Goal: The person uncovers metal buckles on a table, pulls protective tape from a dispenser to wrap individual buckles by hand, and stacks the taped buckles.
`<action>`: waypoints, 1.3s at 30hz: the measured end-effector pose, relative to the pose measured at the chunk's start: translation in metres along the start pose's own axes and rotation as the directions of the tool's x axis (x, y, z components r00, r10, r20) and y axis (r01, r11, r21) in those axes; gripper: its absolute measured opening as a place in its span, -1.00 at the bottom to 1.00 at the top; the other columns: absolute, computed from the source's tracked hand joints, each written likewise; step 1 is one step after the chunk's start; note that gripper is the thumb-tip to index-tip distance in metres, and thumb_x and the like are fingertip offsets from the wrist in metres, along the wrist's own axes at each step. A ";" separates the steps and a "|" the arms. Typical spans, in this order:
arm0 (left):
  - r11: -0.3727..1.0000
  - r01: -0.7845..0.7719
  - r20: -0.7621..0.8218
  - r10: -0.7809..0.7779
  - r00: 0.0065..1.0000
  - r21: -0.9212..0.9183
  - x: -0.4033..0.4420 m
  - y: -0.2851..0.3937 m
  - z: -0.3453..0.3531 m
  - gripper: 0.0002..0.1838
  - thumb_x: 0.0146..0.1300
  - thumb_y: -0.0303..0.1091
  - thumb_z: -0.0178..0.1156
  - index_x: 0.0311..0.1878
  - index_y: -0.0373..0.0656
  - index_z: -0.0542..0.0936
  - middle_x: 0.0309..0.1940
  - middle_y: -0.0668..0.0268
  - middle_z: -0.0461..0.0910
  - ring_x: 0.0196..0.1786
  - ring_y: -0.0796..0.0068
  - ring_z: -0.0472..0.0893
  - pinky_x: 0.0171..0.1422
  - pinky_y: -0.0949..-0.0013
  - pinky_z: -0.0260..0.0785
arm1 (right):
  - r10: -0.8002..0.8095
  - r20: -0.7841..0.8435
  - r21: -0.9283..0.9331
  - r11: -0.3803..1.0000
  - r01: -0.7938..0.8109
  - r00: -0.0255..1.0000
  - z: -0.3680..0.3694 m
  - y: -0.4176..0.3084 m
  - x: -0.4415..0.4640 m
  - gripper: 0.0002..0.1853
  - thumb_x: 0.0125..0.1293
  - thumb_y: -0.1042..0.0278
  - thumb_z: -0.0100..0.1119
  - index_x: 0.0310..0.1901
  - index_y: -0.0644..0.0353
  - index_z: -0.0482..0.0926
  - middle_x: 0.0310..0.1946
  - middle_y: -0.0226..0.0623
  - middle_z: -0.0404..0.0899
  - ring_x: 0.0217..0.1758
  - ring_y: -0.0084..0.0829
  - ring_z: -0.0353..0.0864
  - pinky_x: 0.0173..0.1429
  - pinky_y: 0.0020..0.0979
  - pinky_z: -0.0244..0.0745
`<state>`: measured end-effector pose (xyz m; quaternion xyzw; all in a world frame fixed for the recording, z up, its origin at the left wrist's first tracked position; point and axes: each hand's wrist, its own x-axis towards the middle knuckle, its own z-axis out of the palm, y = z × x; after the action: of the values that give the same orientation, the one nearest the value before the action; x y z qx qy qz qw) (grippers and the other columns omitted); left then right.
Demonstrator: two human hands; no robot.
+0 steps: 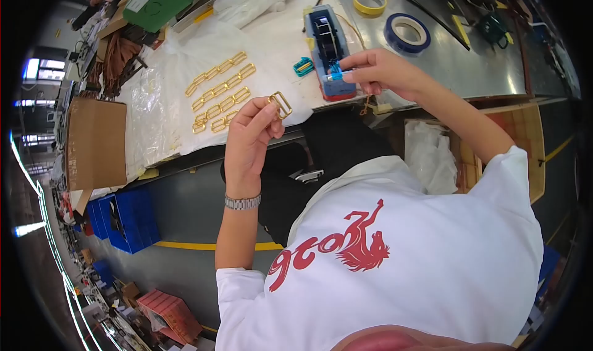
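Note:
My left hand (252, 123) pinches a gold rectangular buckle (281, 105) by its edge, raised over the table's near edge. At the front of a blue tape dispenser (323, 34), my right hand (386, 74) has thumb and forefinger closed on a short piece of blue tape (334, 75). Several rows of similar gold buckles (220, 91) lie on the white sheeting to the left. A small teal bundle (304, 67) sits just left of the dispenser.
A yellow tape roll (369, 2) and a dark blue tape roll (407, 33) lie on the metal tabletop. A cardboard box (96, 144) stands at the table's left end. Blue bins (131, 221) are on the floor. A wooden crate (516, 138) is below right.

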<state>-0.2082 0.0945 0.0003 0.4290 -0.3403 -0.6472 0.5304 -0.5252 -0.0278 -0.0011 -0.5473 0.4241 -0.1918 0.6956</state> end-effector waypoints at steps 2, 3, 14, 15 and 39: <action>0.999 0.006 0.005 -0.006 1.000 0.047 -0.002 0.001 0.004 -0.89 0.62 -0.38 0.32 0.02 -0.21 0.71 -0.25 0.39 0.66 -0.27 0.57 0.55 -0.12 0.39 0.43 | 0.048 -0.009 0.095 0.994 -0.046 0.999 -0.001 -0.007 0.005 -0.55 0.48 0.21 0.49 0.28 0.28 0.72 -0.57 -0.52 0.54 -0.56 -0.69 0.44 -0.47 -0.56 0.26; 0.997 0.004 0.004 -0.004 1.000 0.071 -0.003 0.002 0.006 -0.89 0.62 -0.38 0.31 0.01 -0.21 0.70 -0.24 0.39 0.66 -0.27 0.57 0.55 -0.12 0.39 0.43 | 0.066 -0.010 0.110 0.992 -0.064 0.998 0.000 -0.010 0.008 -0.60 0.47 0.21 0.50 0.21 0.26 0.76 -0.60 -0.52 0.50 -0.59 -0.70 0.38 -0.50 -0.54 0.18; 0.988 -0.009 0.030 0.005 1.000 0.157 0.006 0.015 0.035 -0.86 0.62 -0.35 0.32 0.00 -0.24 0.70 -0.28 0.39 0.66 -0.28 0.59 0.58 -0.13 0.45 0.44 | 0.097 -0.152 0.024 0.995 -0.095 0.984 0.020 -0.026 0.015 -0.83 0.46 0.24 0.51 -0.17 0.16 0.82 -0.52 -0.54 0.57 -0.58 -0.75 0.24 -0.46 -0.58 0.12; 0.983 -0.005 0.033 -0.001 0.999 0.184 0.006 0.018 0.039 -0.86 0.65 -0.35 0.27 0.00 -0.23 0.68 -0.24 0.39 0.65 -0.25 0.60 0.56 -0.12 0.42 0.44 | 0.061 -0.178 0.064 0.997 -0.050 0.982 0.022 -0.024 0.013 -0.84 0.47 0.25 0.50 -0.17 0.15 0.80 -0.46 -0.50 0.68 -0.57 -0.77 0.26 -0.45 -0.61 0.17; 0.881 0.183 0.134 -0.265 0.955 0.437 0.027 0.008 0.079 -0.81 0.57 -0.33 0.40 -0.06 -0.30 0.76 -0.30 0.33 0.77 -0.35 0.67 0.66 -0.27 0.53 0.49 | -0.205 -0.173 0.251 0.937 0.245 0.963 0.079 0.047 -0.054 -0.72 0.58 0.37 0.28 0.14 0.38 0.78 -0.27 -0.36 0.84 -0.45 -0.59 0.76 -0.42 -0.56 0.49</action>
<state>-0.2790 0.0652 0.0338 0.5058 -0.4682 -0.6540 0.3119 -0.5017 0.0745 -0.0208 -0.4769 0.3776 -0.3653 0.7046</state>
